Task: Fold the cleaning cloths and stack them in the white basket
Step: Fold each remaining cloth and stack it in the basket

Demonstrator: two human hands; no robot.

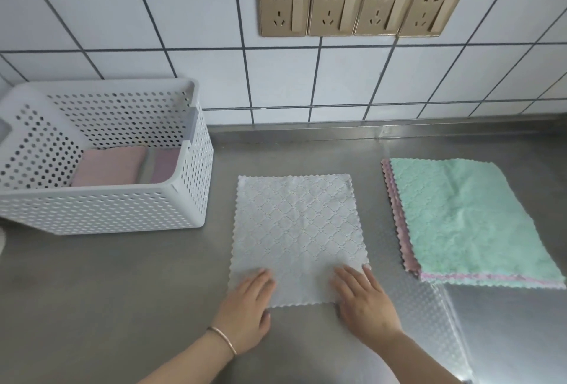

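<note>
While both hands flatten it, one grey cloth lies spread on the steel surface, ready for folding.
White basket, left, holds folded pink cloths; unfolded stack, right, awaits. Left hand and right hand: grip spread, fingers pressing the near edge. No legible writing.

A stainless steel counter carries a white perforated basket at left, a grey cloth spread flat mid-counter, and a stack of cloths, green on top, at right
</note>
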